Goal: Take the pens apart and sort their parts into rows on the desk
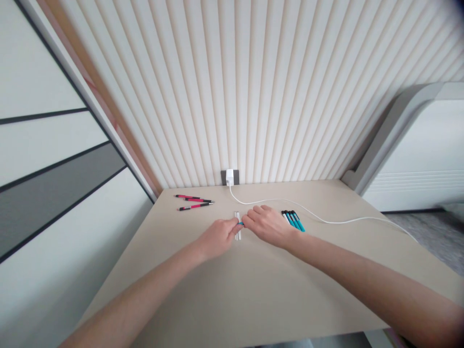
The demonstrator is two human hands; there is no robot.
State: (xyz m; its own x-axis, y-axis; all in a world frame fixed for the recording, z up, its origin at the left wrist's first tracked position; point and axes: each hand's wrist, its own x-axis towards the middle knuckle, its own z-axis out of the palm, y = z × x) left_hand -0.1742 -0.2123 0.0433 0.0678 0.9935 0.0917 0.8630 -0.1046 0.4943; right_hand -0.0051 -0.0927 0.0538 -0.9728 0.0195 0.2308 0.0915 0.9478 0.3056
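Note:
Over the middle of the table, my left hand and my right hand meet almost fingertip to fingertip. Both are closed on a slim blue pen-like thing; only a short blue stretch shows between them, and my fingers hide the rest. Just beneath, several thin white sticks lie side by side on the table, partly covered by my hands. To the right of my right hand lies a row of several teal pens with black ends, one of them with a white body.
Three red-and-black pens lie at the table's back left. A white charger sits in the wall socket, its white cable running right across the beige table. Ribbed wall panelling rises behind; a grey-and-white headboard stands right.

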